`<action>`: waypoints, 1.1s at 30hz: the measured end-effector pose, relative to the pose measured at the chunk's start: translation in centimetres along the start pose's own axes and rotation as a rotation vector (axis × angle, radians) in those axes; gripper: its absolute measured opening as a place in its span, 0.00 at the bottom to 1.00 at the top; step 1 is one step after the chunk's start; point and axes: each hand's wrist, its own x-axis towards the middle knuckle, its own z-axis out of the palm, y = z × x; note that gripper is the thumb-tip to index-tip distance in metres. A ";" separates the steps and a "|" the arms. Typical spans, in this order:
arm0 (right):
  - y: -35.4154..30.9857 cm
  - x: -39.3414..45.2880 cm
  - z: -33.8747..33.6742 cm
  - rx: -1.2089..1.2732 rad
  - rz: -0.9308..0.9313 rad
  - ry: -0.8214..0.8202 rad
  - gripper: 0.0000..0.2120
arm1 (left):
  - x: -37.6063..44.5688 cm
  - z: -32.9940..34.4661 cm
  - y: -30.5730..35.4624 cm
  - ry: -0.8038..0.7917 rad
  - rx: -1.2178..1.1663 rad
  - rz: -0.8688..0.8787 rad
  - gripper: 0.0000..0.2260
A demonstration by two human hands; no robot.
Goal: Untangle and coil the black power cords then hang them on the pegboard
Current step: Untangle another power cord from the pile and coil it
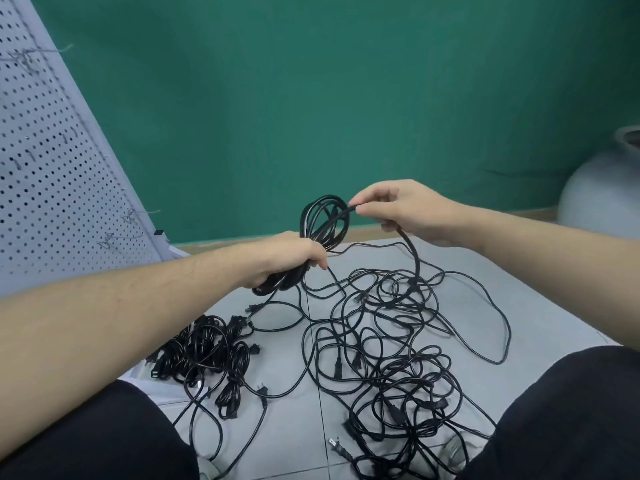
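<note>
Cord (323, 225) loops black, glossy, coiled in left hand (294, 256).

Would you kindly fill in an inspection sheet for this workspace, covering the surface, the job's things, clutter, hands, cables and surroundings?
Surface: grey tiled floor, where the person sits with legs apart.
Job's things: a half-wound coil held up in the air; a pegboard leaning at the left, with wire hooks and no cord on it.
Clutter: nothing seen.
Hands: left hand grips the coil's lower end; right hand pinches the cord feeding onto the coil.
Cables: a loose tangle spread on the floor between the legs; a pile of bundled cords to its left.
Surroundings: green wall behind; a large grey pot at the right.
</note>
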 end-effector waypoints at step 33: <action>-3.0 0.3 4.1 0.837 0.192 0.207 0.17 | -2.3 3.0 2.8 -0.385 -0.628 0.177 0.21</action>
